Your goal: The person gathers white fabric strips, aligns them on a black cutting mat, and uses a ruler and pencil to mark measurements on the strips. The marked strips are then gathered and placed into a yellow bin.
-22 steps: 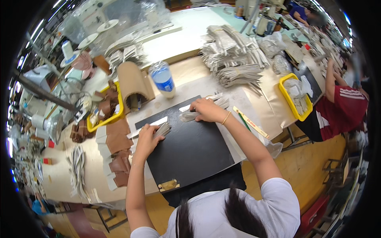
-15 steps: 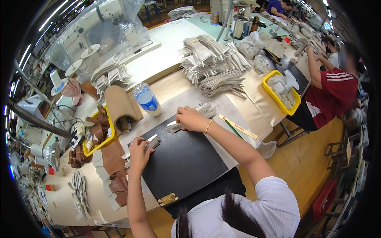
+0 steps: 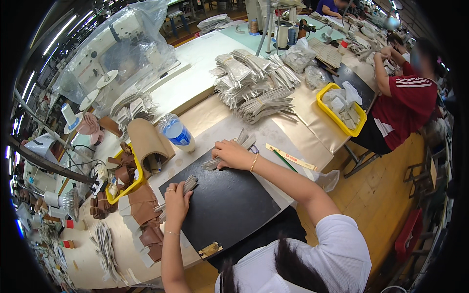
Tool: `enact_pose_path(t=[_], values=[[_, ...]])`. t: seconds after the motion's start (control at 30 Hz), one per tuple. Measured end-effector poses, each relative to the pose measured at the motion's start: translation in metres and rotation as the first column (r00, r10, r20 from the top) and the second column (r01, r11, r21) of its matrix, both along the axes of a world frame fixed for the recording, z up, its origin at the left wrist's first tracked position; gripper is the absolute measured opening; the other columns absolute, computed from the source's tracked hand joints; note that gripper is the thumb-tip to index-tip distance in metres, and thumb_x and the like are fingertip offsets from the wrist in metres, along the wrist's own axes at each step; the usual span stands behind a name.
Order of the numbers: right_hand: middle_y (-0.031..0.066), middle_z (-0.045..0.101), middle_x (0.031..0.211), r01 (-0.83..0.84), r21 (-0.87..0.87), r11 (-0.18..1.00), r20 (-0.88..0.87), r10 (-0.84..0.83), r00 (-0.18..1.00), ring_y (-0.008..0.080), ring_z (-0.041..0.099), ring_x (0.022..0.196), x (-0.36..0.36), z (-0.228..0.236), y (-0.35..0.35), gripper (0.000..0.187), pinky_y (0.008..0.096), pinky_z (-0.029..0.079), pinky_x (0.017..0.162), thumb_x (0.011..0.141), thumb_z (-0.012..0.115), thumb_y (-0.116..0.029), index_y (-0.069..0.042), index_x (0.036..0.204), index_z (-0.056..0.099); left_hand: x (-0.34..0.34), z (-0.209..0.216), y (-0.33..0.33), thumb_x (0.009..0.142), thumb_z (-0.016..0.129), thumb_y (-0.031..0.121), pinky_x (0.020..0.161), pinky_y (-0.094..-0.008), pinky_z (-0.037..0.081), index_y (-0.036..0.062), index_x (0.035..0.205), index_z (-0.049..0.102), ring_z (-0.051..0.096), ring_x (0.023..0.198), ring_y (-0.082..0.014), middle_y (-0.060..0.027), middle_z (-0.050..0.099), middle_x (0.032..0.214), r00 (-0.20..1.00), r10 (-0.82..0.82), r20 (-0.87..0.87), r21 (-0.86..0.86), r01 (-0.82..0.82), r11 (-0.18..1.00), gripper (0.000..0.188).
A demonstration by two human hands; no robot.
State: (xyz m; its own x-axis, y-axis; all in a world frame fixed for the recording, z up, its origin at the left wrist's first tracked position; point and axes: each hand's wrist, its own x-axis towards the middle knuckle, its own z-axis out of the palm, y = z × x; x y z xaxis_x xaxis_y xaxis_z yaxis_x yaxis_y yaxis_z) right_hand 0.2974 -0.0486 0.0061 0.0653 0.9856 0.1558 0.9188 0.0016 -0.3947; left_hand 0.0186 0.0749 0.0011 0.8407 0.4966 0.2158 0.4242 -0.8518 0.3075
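A black board (image 3: pixel 234 205) lies in front of me on the table. At its left edge my left hand (image 3: pixel 177 201) is closed around a small bundle of grey strips (image 3: pixel 191 183), whose ends stick out past the fingers. Toward the board's far edge, my right hand (image 3: pixel 233 154) is closed over a second bundle of pale grey strips (image 3: pixel 210 164), pressing it near the board's surface. More of those strips show beyond the knuckles. Fingertips of the right hand are partly hidden.
Behind the board stand a bottle (image 3: pixel 177 133) and a curled brown sheet (image 3: pixel 146 141). Strip bundles (image 3: pixel 249 73) are piled farther back. Brown pieces (image 3: pixel 149 215) and a yellow basket (image 3: pixel 136 188) lie left; a ruler (image 3: pixel 288 155) and another yellow basket (image 3: pixel 362 128) right. A co-worker (image 3: pixel 410 97) sits at right.
The whole view has shifted slightly. A white edge that showed at the left-hand bundle is no longer visible, and the left hand has turned a little. Both hands keep their bundles.
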Motion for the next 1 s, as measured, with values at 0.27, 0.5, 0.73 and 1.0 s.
enact_pose_path(t=[0.27, 0.5, 0.73, 1.0], values=[[0.0037, 0.054, 0.096, -0.002, 0.248, 0.969, 0.110, -0.026, 0.994, 0.0240, 0.055, 0.098, -0.015, -0.010, -0.020, 0.034, 0.0404, 0.044, 0.084, 0.078, 0.076, -0.036, -0.014, 0.097, 0.058, -0.005, -0.012, -0.021, 0.093, 0.062, 0.020, 0.078, -0.0422, 0.042, 0.0027, 0.133, 0.054, 0.055, 0.092, -0.0312, -0.0142, 0.058, 0.106, 0.998, 0.050, -0.048, 0.258, -0.036, 0.966, 0.044], [0.0032, 0.054, 0.099, 0.024, 0.223, 0.975, 0.240, -0.079, 0.968, 0.0233, 0.053, 0.098, -0.040, -0.009, -0.032, 0.039, 0.0400, 0.044, 0.084, 0.080, 0.073, -0.040, -0.016, 0.108, 0.061, -0.007, -0.013, -0.034, 0.094, 0.061, 0.021, 0.077, -0.0424, 0.043, -0.0034, 0.136, 0.050, 0.055, 0.090, -0.0320, -0.0158, 0.058, 0.106, 0.992, 0.112, -0.058, 0.262, -0.093, 0.960, 0.050], [0.0045, 0.055, 0.109, 0.002, 0.116, 0.993, 0.238, -0.030, 0.971, 0.0244, 0.052, 0.104, -0.038, -0.020, -0.040, 0.041, 0.0400, 0.044, 0.089, 0.087, 0.068, -0.030, -0.013, 0.123, 0.058, -0.007, -0.017, -0.034, 0.094, 0.061, 0.021, 0.078, -0.0431, 0.044, -0.0046, 0.132, 0.052, 0.055, 0.092, -0.0328, -0.0163, 0.056, 0.105, 0.989, 0.147, -0.036, 0.225, -0.135, 0.965, 0.047], [0.0045, 0.056, 0.099, -0.017, 0.177, 0.984, 0.147, -0.010, 0.989, 0.0241, 0.056, 0.096, -0.043, -0.009, -0.041, 0.034, 0.0373, 0.047, 0.084, 0.083, 0.072, -0.026, -0.014, 0.114, 0.065, -0.004, -0.011, -0.053, 0.095, 0.060, 0.018, 0.078, -0.0435, 0.045, -0.0017, 0.126, 0.056, 0.056, 0.092, -0.0331, -0.0156, 0.055, 0.102, 0.976, 0.211, -0.056, 0.192, -0.196, 0.961, 0.037]])
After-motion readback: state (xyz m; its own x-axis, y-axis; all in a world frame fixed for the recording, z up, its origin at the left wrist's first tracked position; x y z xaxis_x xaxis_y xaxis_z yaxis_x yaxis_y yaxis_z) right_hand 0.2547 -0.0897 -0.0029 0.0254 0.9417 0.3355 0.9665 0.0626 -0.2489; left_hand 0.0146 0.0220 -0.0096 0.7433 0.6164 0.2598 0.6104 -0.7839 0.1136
